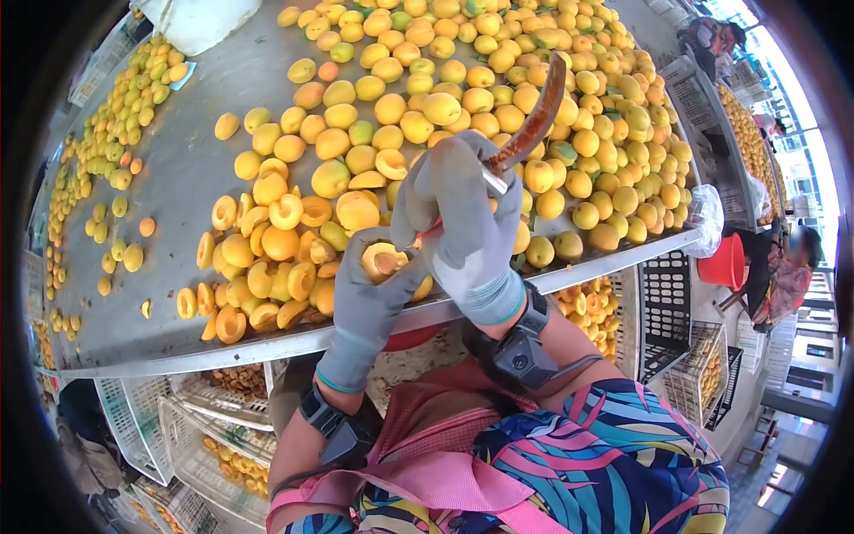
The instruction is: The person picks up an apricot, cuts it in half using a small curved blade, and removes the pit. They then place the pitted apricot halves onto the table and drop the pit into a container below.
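Observation:
My left hand (363, 298), in a grey glove, is closed around a cut apricot (384, 261) whose brown centre faces up. Just above and to the right, my right hand (463, 209), gloved too, grips a curved knife (539, 114). Its brown-stained blade points up and away from the apricot. My two hands are close together at the near edge of the metal table (191, 200). Beside my left hand lies a heap of halved apricots (285, 212). Whole apricots (440, 109) spread beyond my hands.
More apricots (116, 133) lie along the table's left side. Plastic crates (218, 436) stand below the table edge, several with fruit in them. At the right are a red bucket (722, 261), a black crate (665, 303) and a seated person (787, 285).

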Action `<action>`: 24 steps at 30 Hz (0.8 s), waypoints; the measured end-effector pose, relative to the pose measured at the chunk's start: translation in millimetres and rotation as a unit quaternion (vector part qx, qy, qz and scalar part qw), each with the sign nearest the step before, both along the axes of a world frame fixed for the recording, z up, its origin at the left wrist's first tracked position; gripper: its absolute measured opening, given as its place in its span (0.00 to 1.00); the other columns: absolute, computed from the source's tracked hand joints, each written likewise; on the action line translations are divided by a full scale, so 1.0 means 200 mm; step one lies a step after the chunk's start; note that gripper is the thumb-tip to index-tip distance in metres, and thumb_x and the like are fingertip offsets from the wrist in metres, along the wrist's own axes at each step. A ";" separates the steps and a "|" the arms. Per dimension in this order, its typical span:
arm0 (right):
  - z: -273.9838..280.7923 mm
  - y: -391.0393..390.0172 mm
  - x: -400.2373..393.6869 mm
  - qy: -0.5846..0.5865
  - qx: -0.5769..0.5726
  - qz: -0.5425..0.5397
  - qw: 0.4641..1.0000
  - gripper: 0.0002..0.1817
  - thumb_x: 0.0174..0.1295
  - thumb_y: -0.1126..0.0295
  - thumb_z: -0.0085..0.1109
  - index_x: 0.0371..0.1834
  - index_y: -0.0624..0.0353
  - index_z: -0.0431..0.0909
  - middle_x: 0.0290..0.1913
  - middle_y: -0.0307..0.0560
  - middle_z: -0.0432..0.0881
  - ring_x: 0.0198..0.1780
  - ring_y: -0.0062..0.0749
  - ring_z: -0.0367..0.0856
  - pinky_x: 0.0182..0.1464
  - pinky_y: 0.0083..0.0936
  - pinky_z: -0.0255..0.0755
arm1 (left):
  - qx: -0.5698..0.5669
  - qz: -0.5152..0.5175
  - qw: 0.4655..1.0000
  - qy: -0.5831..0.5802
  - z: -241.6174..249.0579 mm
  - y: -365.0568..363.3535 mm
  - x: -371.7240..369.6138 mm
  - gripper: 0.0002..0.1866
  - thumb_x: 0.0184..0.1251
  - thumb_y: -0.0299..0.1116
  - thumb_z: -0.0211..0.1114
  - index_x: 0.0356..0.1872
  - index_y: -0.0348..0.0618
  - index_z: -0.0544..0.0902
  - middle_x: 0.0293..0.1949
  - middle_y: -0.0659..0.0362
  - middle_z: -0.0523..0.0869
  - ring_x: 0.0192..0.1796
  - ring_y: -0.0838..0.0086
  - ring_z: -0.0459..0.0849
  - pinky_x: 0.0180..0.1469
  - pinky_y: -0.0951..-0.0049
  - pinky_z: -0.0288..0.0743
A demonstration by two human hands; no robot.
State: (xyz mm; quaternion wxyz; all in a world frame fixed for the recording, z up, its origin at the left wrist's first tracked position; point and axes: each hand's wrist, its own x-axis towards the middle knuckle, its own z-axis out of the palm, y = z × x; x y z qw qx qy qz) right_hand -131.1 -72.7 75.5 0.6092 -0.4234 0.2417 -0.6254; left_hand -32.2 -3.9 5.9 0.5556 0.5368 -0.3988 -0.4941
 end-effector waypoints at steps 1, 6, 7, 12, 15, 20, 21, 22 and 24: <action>-0.01 0.00 0.01 -0.035 -0.018 0.020 0.999 0.05 0.61 0.75 0.57 0.35 0.67 0.74 0.27 0.35 0.77 0.26 0.11 0.74 0.25 0.12 0.67 | -0.002 0.014 0.999 -0.031 -0.03 0.00 -0.01 0.22 0.51 0.31 0.76 0.45 0.40 0.75 0.40 0.60 0.81 0.41 0.81 0.77 0.46 0.77 0.74; -0.07 0.02 0.04 0.059 -0.057 -0.075 0.994 0.04 0.61 0.74 0.57 0.33 0.64 0.75 0.24 0.32 0.74 0.25 0.09 0.69 0.26 0.11 0.62 | -0.023 0.030 0.999 -0.030 -0.07 -0.01 -0.03 0.23 0.49 0.31 0.77 0.44 0.40 0.75 0.39 0.59 0.81 0.41 0.79 0.77 0.45 0.75 0.74; -0.07 0.02 0.04 0.060 -0.058 -0.072 0.994 0.04 0.61 0.74 0.57 0.33 0.64 0.75 0.24 0.32 0.74 0.25 0.09 0.69 0.26 0.11 0.62 | -0.022 0.025 0.999 -0.012 -0.09 -0.01 -0.03 0.22 0.49 0.31 0.76 0.43 0.40 0.75 0.39 0.59 0.81 0.41 0.79 0.78 0.45 0.75 0.74; -0.07 0.00 0.02 -0.021 0.037 0.090 0.995 0.06 0.63 0.72 0.57 0.30 0.62 0.74 0.23 0.31 0.73 0.24 0.08 0.68 0.24 0.11 0.60 | -0.022 0.025 0.999 0.009 -0.10 0.00 -0.03 0.20 0.50 0.30 0.75 0.42 0.40 0.76 0.40 0.58 0.82 0.41 0.79 0.78 0.45 0.76 0.74; -0.02 -0.01 0.03 -0.059 0.107 0.149 0.981 0.08 0.65 0.71 0.56 0.29 0.60 0.74 0.22 0.32 0.73 0.22 0.09 0.68 0.23 0.11 0.60 | -0.006 0.019 1.000 -0.013 -0.03 0.00 -0.05 0.20 0.50 0.29 0.75 0.43 0.40 0.77 0.41 0.59 0.83 0.42 0.80 0.78 0.46 0.76 0.74; -0.07 -0.06 0.01 -0.008 0.076 0.207 0.975 0.10 0.68 0.67 0.52 0.31 0.59 0.73 0.19 0.33 0.71 0.18 0.13 0.66 0.19 0.13 0.58 | -0.033 -0.035 0.998 0.038 0.00 -0.01 -0.03 0.23 0.53 0.29 0.74 0.51 0.38 0.77 0.45 0.61 0.84 0.45 0.79 0.81 0.49 0.75 0.76; -0.08 -0.07 0.00 -0.049 0.091 0.252 0.962 0.10 0.70 0.65 0.50 0.32 0.59 0.72 0.19 0.33 0.70 0.16 0.14 0.65 0.18 0.14 0.57 | -0.033 -0.034 0.998 0.038 0.00 -0.01 -0.03 0.23 0.53 0.29 0.74 0.51 0.38 0.77 0.45 0.61 0.84 0.45 0.79 0.81 0.49 0.75 0.76; -0.08 -0.06 0.01 -0.049 0.091 0.253 0.962 0.10 0.70 0.65 0.50 0.32 0.59 0.72 0.19 0.33 0.70 0.16 0.14 0.65 0.18 0.14 0.57 | -0.012 -0.066 0.995 0.069 0.00 -0.02 -0.02 0.24 0.53 0.29 0.74 0.51 0.38 0.77 0.45 0.61 0.84 0.45 0.80 0.81 0.49 0.76 0.76; -0.07 -0.03 0.03 -0.101 0.116 0.201 0.967 0.15 0.71 0.62 0.47 0.27 0.57 0.68 0.14 0.32 0.64 0.13 0.17 0.59 0.15 0.16 0.53 | 0.010 -0.097 0.990 0.100 -0.01 -0.02 0.00 0.24 0.54 0.30 0.74 0.52 0.38 0.77 0.46 0.60 0.84 0.45 0.81 0.81 0.48 0.77 0.76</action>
